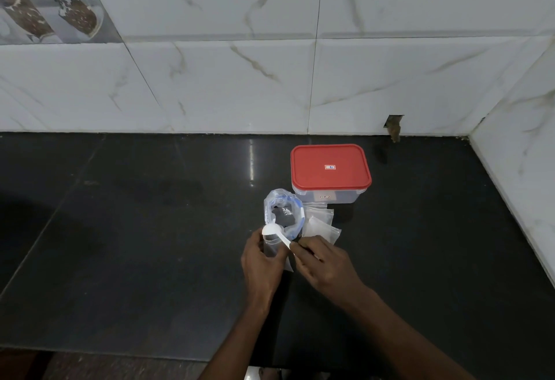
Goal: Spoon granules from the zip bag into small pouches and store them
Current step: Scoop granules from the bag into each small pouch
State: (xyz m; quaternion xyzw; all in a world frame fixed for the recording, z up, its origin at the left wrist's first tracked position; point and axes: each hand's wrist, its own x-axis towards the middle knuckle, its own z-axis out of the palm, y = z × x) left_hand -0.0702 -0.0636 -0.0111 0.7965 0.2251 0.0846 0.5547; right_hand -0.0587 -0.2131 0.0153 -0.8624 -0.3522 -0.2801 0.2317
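A clear zip bag (283, 210) with a blue seal stands open on the black counter. Just in front of it my left hand (261, 259) grips a small clear pouch (271, 247) held upright. My right hand (324, 262) pinches the handle of a white plastic spoon (273, 231). The spoon's bowl sits over the pouch mouth with white granules in it. A few empty small pouches (319, 223) lie flat to the right of the zip bag. Behind them stands a clear box with a red lid (329, 167), closed.
The black counter (150, 244) meets a marble-tiled wall at the back and another on the right. A chipped hole (394, 127) shows in the back tiles. The counter's front edge runs along the bottom left.
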